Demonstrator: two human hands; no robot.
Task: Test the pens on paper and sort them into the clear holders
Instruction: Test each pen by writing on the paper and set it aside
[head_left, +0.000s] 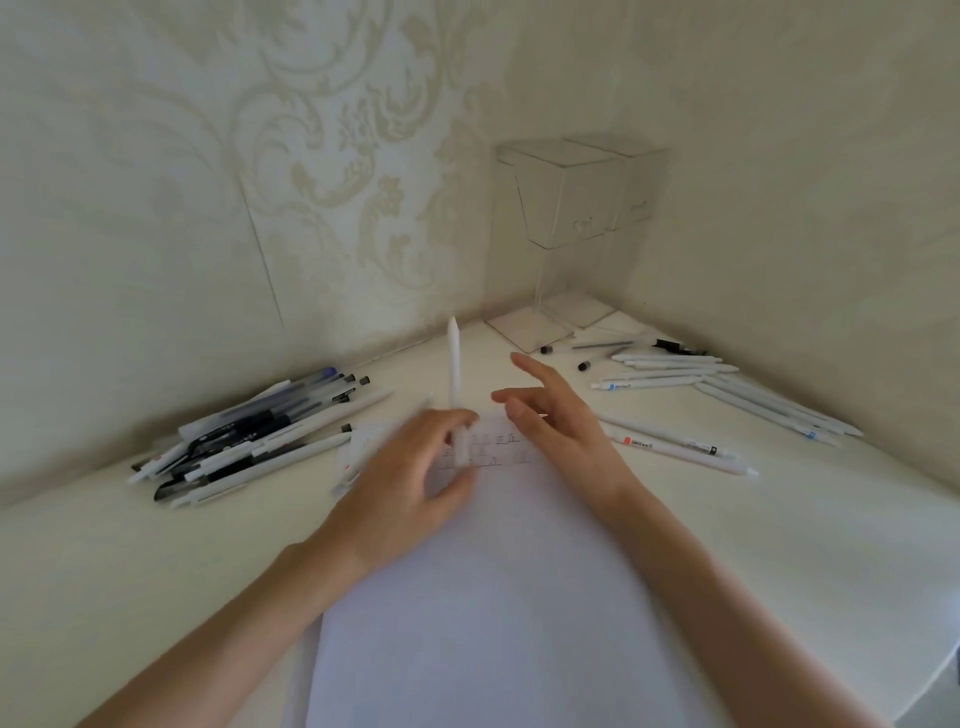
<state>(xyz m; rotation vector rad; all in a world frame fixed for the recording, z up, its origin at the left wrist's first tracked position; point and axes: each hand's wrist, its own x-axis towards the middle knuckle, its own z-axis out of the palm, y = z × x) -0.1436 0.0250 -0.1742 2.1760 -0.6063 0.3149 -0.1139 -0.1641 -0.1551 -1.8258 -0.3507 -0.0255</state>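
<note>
1. White pen (455, 364) stands upright over the far end of the paper (493, 597); blurred left hand (415, 467) pinches its lower part.
2. Right hand (556, 415) just beside it, fingers spread, holding nothing.
3. Mixed pen pile (249, 436) lies left on the table (779, 545); white pens (727, 384) lie right.
4. Clear holders (571, 208) stand in the corner.

We see two bare forearms: the left forearm (234, 623) enters the picture from 7 o'clock, the right forearm (727, 597) from 5 o'clock. Both are uncovered along their whole visible length, wrists included. Our left hand (410, 483) shows smeared by motion blur; our right hand (561, 421) is sharper, its fingers (535, 371) long and slim.
</note>
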